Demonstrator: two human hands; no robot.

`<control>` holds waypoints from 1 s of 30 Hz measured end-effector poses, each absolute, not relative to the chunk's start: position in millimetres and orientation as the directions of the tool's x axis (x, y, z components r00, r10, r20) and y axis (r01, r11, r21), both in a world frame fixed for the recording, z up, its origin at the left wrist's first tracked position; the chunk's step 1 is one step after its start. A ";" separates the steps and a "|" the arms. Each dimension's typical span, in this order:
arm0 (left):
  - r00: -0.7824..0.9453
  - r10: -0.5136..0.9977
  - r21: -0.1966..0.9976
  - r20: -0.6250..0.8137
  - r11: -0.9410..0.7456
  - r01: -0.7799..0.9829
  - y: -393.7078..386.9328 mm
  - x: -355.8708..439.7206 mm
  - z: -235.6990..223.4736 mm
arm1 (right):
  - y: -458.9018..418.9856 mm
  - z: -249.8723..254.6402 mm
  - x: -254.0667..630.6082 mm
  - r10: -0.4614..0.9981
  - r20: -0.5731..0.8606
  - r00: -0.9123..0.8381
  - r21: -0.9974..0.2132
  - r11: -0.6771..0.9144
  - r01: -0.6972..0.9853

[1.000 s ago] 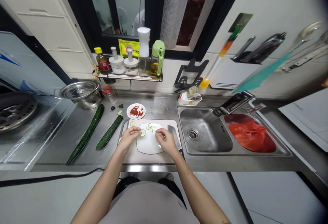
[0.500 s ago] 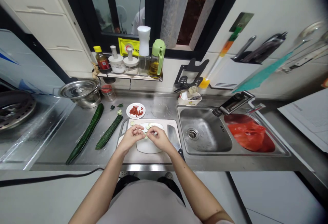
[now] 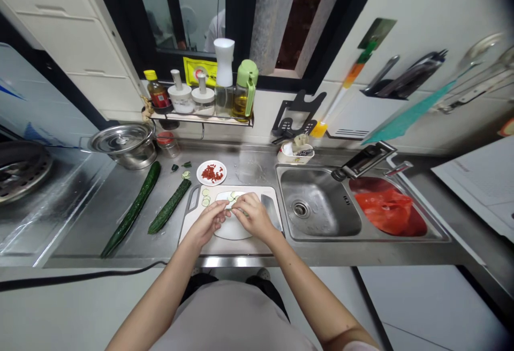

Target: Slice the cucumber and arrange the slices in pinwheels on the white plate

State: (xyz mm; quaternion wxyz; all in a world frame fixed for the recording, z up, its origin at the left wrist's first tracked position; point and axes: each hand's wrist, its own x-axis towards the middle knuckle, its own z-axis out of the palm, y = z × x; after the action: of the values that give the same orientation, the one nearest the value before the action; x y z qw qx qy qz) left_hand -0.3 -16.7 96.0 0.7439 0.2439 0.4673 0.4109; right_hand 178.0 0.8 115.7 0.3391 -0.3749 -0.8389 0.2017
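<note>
My left hand [image 3: 211, 221] and my right hand [image 3: 254, 216] meet fingertip to fingertip above a white plate [image 3: 233, 232]. Both pinch a thin cucumber slice [image 3: 229, 208], which the fingers mostly cover. More cucumber slices [image 3: 233, 196] lie on the far part of the plate, just beyond my fingertips. The plate rests on a light cutting board [image 3: 193, 228]. Left of the plate, loose cucumber rounds [image 3: 205, 196] sit on the board. A wide knife blade [image 3: 268, 202] lies along the board's right side, partly hidden behind my right hand.
A cut cucumber [image 3: 169, 207] and a longer whole cucumber [image 3: 131, 210] lie to the left. Behind the board stands a small dish of red chili pieces [image 3: 212, 173]. On the right is a sink [image 3: 321, 206] with a red bag [image 3: 383, 209]. A lidded steel pot [image 3: 124, 147] stands far left.
My left hand has moved slightly right and its fingers have drawn in to the right hand's. A second cucumber round now shows at the board's left, where my left hand was covering.
</note>
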 end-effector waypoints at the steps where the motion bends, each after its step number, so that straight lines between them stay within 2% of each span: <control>1: 0.221 0.844 0.747 -0.488 0.535 -0.396 -16.2 -0.2 96.4 | 0.8 115.2 179.4 0.756 0.418 -0.503 -0.574 0.649 0.499; 7: 0.171 0.872 0.793 -0.459 0.489 -0.363 -13.8 -1.9 98.8 | -0.1 112.7 183.5 0.739 0.410 -0.534 -0.509 0.672 0.538; 13: 0.092 0.909 0.857 -0.407 0.414 -0.307 -13.0 -0.1 101.8 | -1.2 111.2 180.6 0.750 0.404 -0.524 -0.525 0.659 0.538; 18: 0.052 0.950 0.904 -0.308 0.309 -0.296 -14.9 2.4 103.6 | -1.3 112.7 178.0 0.748 0.398 -0.531 -0.534 0.660 0.528; 23: 0.020 0.980 0.960 -0.197 0.197 -0.198 -17.1 3.4 99.6 | -2.1 114.1 176.6 0.765 0.372 -0.526 -0.594 0.631 0.499; 30: -0.075 0.995 0.995 -0.064 0.057 -0.086 -21.2 12.6 95.1 | -2.1 106.7 169.5 0.843 0.338 -0.418 -0.755 0.508 0.415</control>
State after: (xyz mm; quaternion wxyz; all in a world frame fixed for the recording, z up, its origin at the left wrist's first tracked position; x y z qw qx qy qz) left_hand 12.6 -21.2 95.1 0.5155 0.4434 0.5128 0.5241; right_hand 169.5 -2.1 106.7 0.3634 -0.3988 -0.7886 0.2951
